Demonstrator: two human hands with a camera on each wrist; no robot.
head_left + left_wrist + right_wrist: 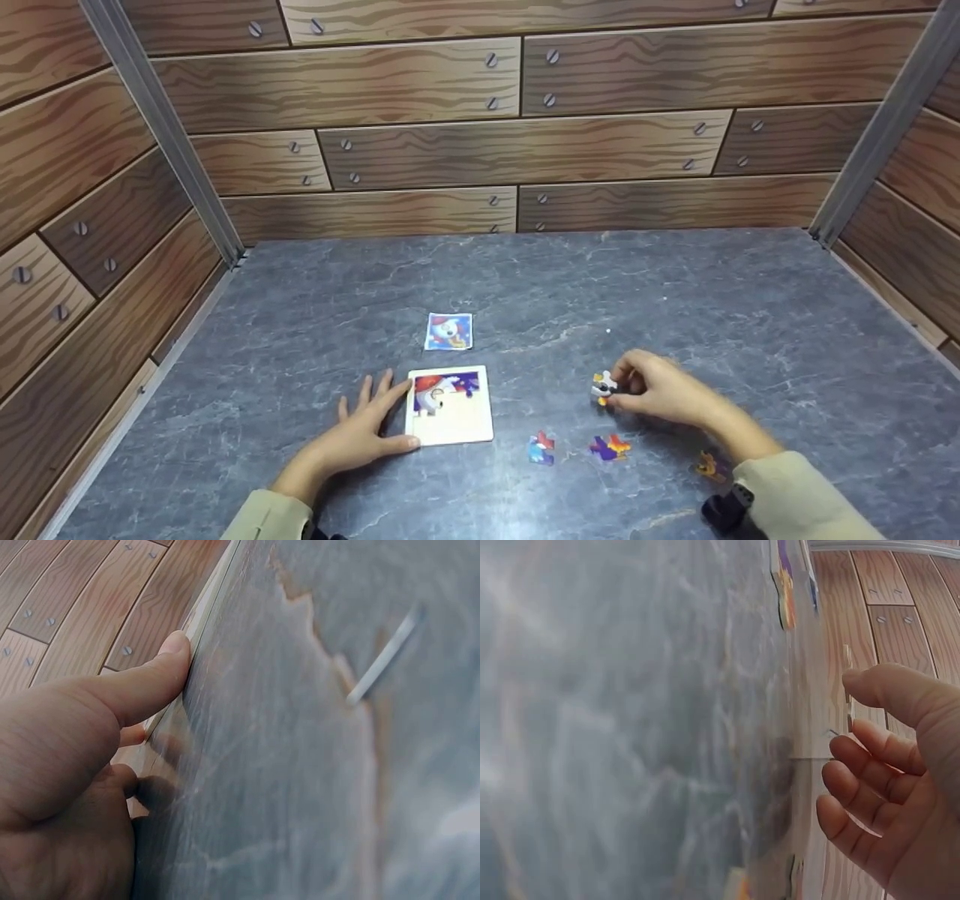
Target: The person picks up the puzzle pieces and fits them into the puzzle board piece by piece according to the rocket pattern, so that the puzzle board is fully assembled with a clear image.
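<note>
A square puzzle tray [454, 421] with a pale rim lies on the table, several joined pieces filling its upper part. Against its left edge rests my left hand [360, 436], fingers spread, with thumb and index finger touching the rim. Off to the right, my right hand [660, 390] pinches a white puzzle piece [603, 387] with yellow and dark spots between thumb and index finger. In the right wrist view that piece [848, 690] appears edge-on, held above the tabletop.
A small picture card [449, 331] lies behind the tray. Loose on the table are a blue and red piece [541, 448], a purple and orange piece [610, 448], and a brown-orange piece [709, 466] beside the right forearm. Wood-patterned walls [420, 90] enclose the grey marbled tabletop [337, 292].
</note>
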